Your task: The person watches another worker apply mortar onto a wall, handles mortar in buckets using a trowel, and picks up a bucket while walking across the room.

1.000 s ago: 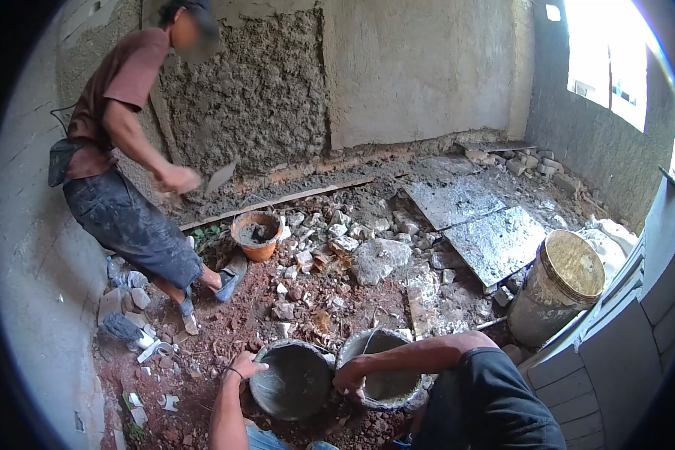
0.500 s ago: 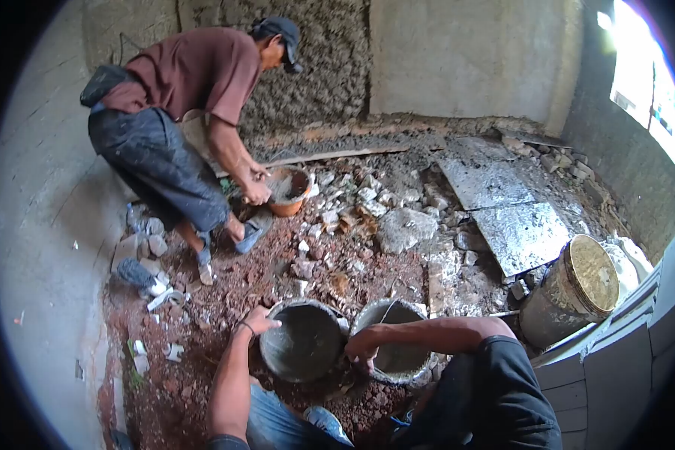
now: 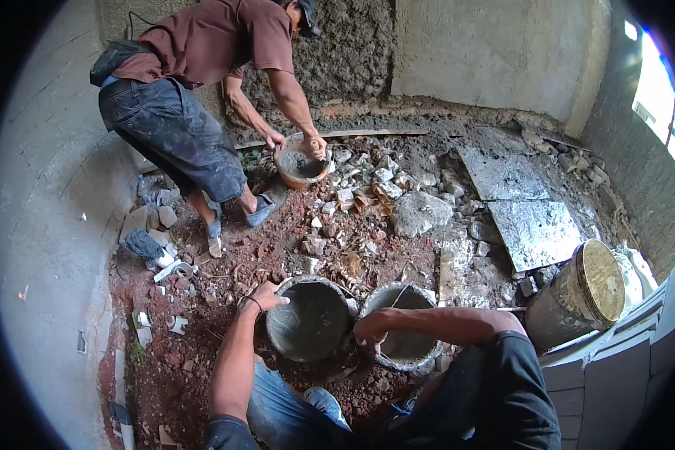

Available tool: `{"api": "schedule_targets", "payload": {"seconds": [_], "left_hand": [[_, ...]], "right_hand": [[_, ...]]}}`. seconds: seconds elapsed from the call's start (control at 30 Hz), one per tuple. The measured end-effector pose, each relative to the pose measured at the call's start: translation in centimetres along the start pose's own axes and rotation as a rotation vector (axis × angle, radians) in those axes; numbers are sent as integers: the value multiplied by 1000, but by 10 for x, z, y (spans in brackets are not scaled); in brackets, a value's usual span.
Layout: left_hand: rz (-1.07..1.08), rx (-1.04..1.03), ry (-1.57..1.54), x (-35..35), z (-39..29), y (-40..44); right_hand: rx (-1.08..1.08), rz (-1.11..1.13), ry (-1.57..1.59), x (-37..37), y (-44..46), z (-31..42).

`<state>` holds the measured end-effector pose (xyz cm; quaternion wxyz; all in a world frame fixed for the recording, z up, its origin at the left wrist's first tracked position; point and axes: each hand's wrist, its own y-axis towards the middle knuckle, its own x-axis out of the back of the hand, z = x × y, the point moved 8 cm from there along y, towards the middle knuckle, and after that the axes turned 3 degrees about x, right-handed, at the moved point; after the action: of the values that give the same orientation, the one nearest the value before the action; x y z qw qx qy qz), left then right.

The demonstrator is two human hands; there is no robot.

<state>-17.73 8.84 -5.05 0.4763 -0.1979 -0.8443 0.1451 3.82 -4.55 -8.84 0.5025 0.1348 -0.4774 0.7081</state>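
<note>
Two round, mortar-caked buckets stand side by side on the rubble in front of me. Wet grey mortar lies in the left bucket (image 3: 308, 319), and the right bucket (image 3: 402, 352) also has grey material inside. My left hand (image 3: 263, 297) is closed on the left bucket's rim at its upper left side, thumb pointing inward. My right hand (image 3: 372, 331) grips the near-left rim of the right bucket, its fingers partly hidden. A thin wire handle (image 3: 402, 295) rises at the right bucket's far side.
A person (image 3: 210, 45) bends over an orange bucket (image 3: 301, 166), one hand on its rim, the other inside. Stones (image 3: 421, 214), grey boards (image 3: 534, 232) and a tilted large bucket (image 3: 570, 296) lie beyond. Broken white pipe pieces (image 3: 174, 271) are at left.
The view has tilted downward slightly. The other person's right-side hand has moved into the orange bucket, which is now tipped differently. My hands remain on the two buckets.
</note>
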Motion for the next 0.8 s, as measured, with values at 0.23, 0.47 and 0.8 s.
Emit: {"api": "schedule_targets", "payload": {"seconds": [0.23, 0.47, 0.8], "left_hand": [[3, -40, -34, -1, 1, 3], [-3, -36, -33, 2, -4, -1], [2, -23, -37, 4, -8, -5]], "right_hand": [[107, -75, 28, 7, -4, 8], [7, -51, 74, 6, -6, 4], [42, -61, 58, 5, -3, 3]]}}
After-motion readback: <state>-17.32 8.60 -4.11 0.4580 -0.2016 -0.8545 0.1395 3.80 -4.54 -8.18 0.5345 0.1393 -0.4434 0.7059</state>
